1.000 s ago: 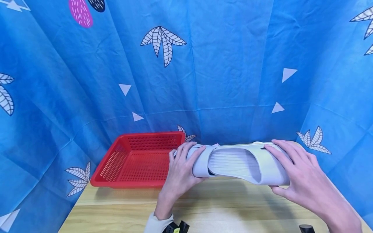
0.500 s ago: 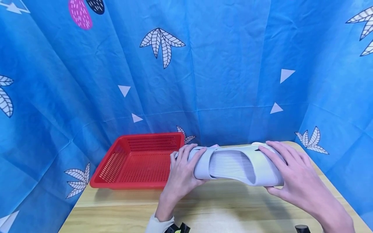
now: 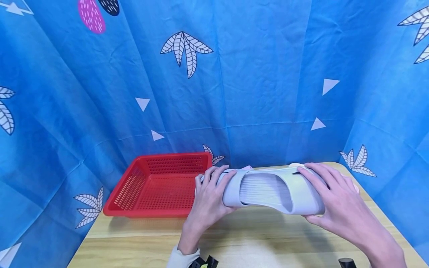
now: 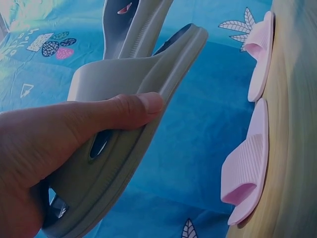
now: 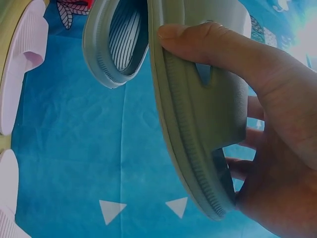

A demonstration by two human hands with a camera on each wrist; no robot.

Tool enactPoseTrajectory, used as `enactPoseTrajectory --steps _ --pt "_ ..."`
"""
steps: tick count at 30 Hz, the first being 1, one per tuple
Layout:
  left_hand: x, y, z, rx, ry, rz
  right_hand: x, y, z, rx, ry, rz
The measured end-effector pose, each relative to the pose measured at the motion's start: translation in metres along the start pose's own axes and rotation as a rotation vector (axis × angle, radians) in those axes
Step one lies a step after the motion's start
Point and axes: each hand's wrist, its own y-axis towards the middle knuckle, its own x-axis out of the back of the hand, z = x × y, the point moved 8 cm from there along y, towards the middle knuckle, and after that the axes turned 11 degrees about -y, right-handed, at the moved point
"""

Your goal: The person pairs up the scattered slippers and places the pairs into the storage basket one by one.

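Observation:
A pair of pale grey slide slippers is held up over the table, brought together lengthwise with a strap toward each end. My left hand (image 3: 209, 197) grips the left slipper (image 3: 232, 192) across its strap. In the left wrist view the thumb lies along the sole edge of that slipper (image 4: 116, 79). The right slipper (image 3: 305, 191) is gripped by my right hand (image 3: 338, 199), fingers over the top and thumb underneath. From the right wrist, the thumb presses on this slipper's (image 5: 198, 104) sole edge, and the other slipper (image 5: 91, 54) shows beyond it.
A red perforated basket (image 3: 161, 212) stands at the left of the wooden table (image 3: 134, 242). Pink slippers (image 4: 242, 168) lie on the table behind the grey pair, mostly hidden in the head view. A blue patterned curtain (image 3: 261, 93) surrounds the back and sides.
The right hand and the right end of the slippers have shifted slightly left. Both hands keep their grip; over the last half second almost nothing has moved.

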Motion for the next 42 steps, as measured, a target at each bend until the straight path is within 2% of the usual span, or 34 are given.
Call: enactPoseTrajectory --steps 17,31,42 --pt "-0.003 0.001 -0.005 -0.010 -0.024 0.015 -0.006 0.000 0.000 0.001 -0.017 0.032" --pt "-0.003 0.002 -0.008 -0.017 0.005 0.030 -0.008 0.001 0.000 0.007 -0.015 0.030" --pt "-0.007 0.002 -0.013 -0.023 0.047 0.057 -0.018 0.004 0.007 -0.004 0.019 0.055"
